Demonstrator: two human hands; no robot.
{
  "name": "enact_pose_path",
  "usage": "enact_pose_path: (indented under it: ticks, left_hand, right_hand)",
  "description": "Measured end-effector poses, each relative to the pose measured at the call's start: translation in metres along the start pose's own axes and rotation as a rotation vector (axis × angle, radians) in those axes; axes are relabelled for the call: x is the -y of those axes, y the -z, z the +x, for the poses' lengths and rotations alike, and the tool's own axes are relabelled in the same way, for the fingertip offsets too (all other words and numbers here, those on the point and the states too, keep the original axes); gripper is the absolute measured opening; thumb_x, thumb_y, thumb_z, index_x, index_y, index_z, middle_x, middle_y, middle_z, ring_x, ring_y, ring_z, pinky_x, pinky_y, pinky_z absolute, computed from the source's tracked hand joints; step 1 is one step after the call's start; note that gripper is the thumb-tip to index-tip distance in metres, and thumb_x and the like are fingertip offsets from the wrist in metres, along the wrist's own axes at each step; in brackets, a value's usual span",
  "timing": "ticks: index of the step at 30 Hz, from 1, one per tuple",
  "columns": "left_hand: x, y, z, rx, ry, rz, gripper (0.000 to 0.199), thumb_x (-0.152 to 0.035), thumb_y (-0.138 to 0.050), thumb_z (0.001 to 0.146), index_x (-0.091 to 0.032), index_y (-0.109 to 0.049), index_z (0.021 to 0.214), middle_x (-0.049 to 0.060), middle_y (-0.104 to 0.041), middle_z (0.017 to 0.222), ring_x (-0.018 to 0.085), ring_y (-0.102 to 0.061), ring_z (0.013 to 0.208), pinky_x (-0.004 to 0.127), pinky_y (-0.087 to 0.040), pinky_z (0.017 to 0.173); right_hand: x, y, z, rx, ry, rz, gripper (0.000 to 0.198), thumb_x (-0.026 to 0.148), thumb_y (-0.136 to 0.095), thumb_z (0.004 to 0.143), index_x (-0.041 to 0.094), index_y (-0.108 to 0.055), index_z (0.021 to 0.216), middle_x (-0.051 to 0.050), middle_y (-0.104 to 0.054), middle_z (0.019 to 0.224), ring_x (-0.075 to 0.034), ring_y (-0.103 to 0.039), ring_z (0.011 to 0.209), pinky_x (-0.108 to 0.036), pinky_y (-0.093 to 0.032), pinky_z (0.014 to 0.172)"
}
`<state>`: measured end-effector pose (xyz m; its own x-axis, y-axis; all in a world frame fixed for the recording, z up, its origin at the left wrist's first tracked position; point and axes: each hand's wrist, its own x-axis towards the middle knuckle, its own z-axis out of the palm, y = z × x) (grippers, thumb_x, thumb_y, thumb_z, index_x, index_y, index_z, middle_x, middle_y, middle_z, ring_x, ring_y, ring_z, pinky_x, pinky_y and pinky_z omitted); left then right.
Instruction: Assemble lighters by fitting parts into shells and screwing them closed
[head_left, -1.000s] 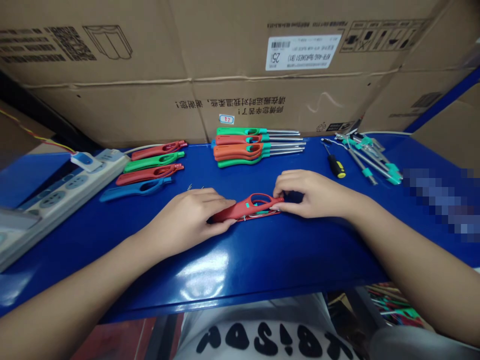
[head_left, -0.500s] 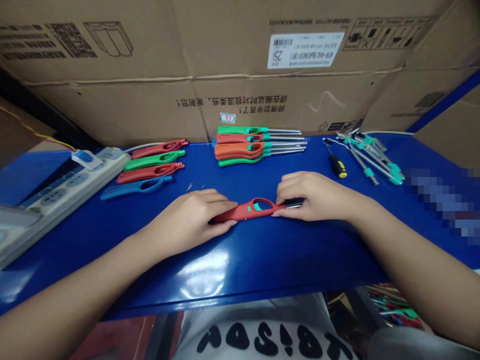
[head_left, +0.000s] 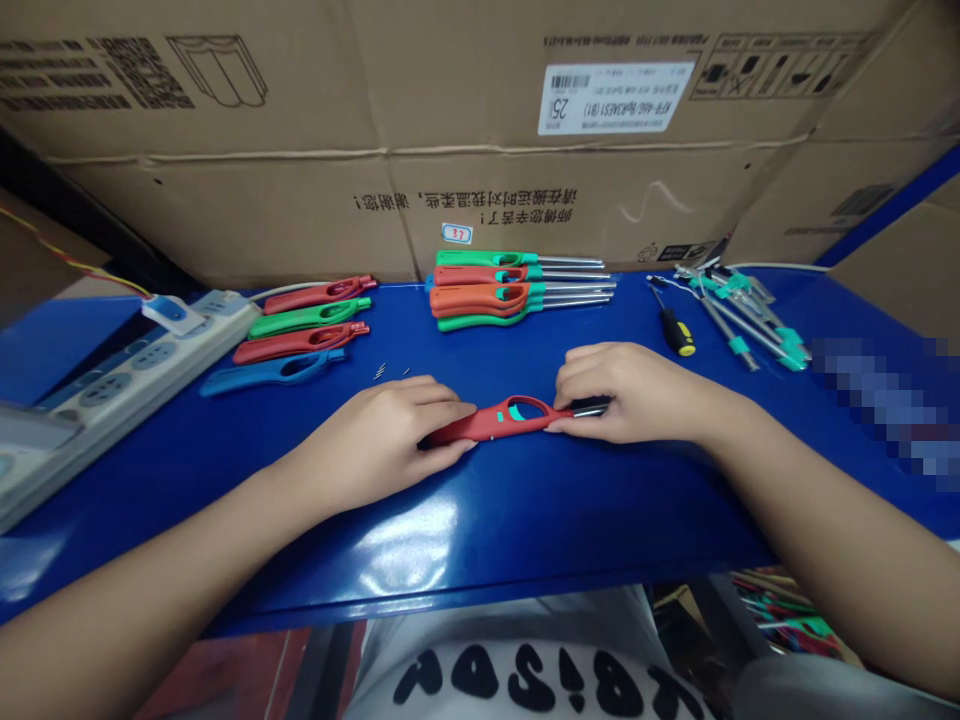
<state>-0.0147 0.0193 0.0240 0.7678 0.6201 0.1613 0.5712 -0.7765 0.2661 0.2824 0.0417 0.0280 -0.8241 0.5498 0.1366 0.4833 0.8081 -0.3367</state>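
Between my hands lies a red long-necked gas lighter (head_left: 491, 424) with a teal trigger, its body level just above or on the blue table (head_left: 525, 520). My left hand (head_left: 397, 430) is closed round the handle end, thumb on the near side and fingers on the far side. At the neck, my right hand (head_left: 619, 395) pinches the lighter between thumb and fingers. A short length of its metal tube shows under the right palm; the rest is hidden. Several tiny screws (head_left: 380, 371) lie beyond my left hand.
Several finished-looking lighters (head_left: 484, 298) are stacked at the back. Empty handle shells (head_left: 300, 318) lie left, beside a power strip (head_left: 127, 370). A black-and-yellow screwdriver (head_left: 676, 332) and metal tubes with teal parts (head_left: 742, 310) lie right. A cardboard wall (head_left: 285, 200) stands behind.
Nearly nothing differs. Both hands keep the same grip on the red lighter; the whole view has shifted very slightly.
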Motion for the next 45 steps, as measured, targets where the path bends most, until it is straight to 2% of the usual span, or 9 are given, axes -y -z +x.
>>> enact_pose_path:
  ticks: [22,45]
  left_hand:
    - [-0.0018,0.0018,-0.0003,0.001,0.007,-0.007,0.024,-0.034,-0.057,0.099,-0.019,-0.073,0.110,0.008,-0.075,0.104,0.024,-0.069,0.094,0.037,-0.054,0.085]
    - [0.0002,-0.0015,-0.0003,-0.001,0.005,0.005,0.021,-0.032,-0.062,0.097,-0.018,-0.072,0.109,0.006,-0.074,0.103,0.023,-0.068,0.094,0.036,-0.052,0.084]
  right_hand:
    - [0.0004,0.0002,-0.0014,-0.026,0.003,-0.009,0.024,0.037,-0.063,0.095,0.019,-0.073,0.083,-0.004,-0.073,0.081,-0.018,-0.061,0.078,-0.030,-0.043,0.069]
    - [-0.0007,-0.0013,0.0002,0.015,-0.013,-0.015,0.024,0.037,-0.064,0.095,0.018,-0.072,0.084,-0.004,-0.073,0.082,-0.018,-0.060,0.080,-0.029,-0.042,0.070]
